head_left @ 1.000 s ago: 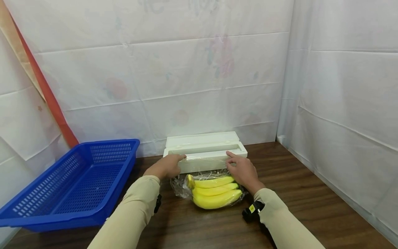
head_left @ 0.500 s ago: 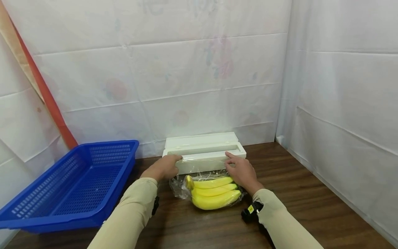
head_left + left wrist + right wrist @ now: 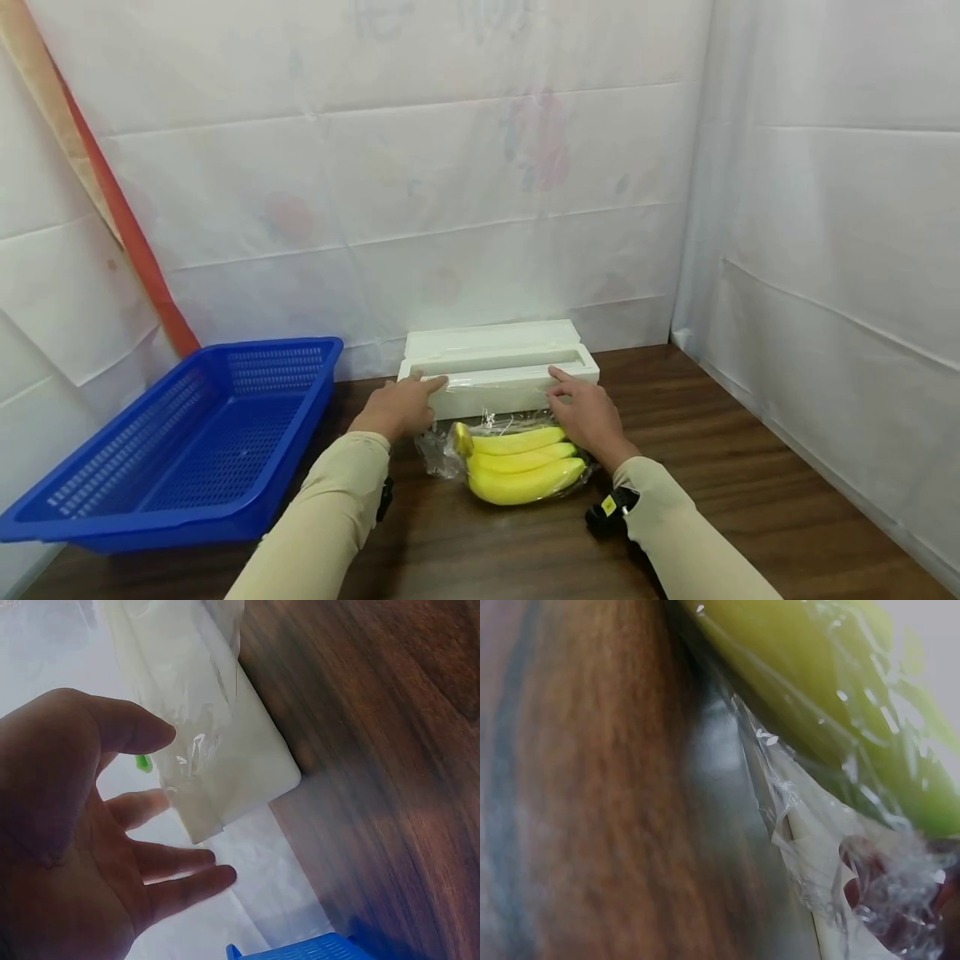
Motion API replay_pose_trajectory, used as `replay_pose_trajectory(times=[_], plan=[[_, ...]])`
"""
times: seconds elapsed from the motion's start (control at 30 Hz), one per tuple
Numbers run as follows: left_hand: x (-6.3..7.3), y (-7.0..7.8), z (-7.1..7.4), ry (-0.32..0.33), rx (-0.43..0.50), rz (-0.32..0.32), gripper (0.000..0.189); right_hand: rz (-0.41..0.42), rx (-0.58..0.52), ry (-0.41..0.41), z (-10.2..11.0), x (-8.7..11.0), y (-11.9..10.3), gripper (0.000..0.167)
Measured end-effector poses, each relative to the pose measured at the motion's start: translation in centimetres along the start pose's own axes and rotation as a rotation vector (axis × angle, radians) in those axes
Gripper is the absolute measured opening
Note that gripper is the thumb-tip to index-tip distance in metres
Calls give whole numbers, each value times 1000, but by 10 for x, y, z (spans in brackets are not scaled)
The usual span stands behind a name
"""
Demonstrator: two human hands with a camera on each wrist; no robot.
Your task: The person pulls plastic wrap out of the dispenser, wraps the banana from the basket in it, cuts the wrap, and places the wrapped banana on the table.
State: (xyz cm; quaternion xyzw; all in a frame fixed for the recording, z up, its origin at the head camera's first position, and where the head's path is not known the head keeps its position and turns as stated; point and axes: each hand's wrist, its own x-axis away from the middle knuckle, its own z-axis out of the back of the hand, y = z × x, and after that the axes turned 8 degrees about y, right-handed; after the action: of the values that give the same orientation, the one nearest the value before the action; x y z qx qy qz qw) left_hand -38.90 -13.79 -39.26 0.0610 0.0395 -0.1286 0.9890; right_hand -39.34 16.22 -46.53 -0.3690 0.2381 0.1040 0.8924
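Observation:
A white cling film dispenser box [image 3: 480, 400] stands with its lid raised at the back. A bunch of bananas [image 3: 517, 467] lies in front, covered in clear cling film [image 3: 442, 450] that runs up to the box. My left hand [image 3: 397, 406] is at the box's left end, fingers spread and thumb tip right at its film-covered front edge. A small green piece [image 3: 143, 763] shows behind that thumb. At the right end, my right hand [image 3: 588, 412] has its index finger on the box's front edge; its other fingers, partly hidden, pinch crumpled film beside the bananas.
A blue plastic basket [image 3: 277, 467] with slotted walls stands on the left of the brown wooden table [image 3: 750, 500]. White sheeting [image 3: 480, 208] hangs behind and at both sides, with a red strip [image 3: 127, 217] at the left.
My left hand's fingers have spread and lifted at the box's left end. My right hand, the box and the bananas stay put; the head view has shifted slightly.

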Motion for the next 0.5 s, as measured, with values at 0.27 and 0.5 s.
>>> replay_pose_trajectory(times=[0.27,0.5], plan=[[2,-6,0,64,-4,-58,59,19,-6,6,-1,0,-1,22],[-2,-8,-2,33,22,-37,62,4,-3,3,-1,1,0,23]])
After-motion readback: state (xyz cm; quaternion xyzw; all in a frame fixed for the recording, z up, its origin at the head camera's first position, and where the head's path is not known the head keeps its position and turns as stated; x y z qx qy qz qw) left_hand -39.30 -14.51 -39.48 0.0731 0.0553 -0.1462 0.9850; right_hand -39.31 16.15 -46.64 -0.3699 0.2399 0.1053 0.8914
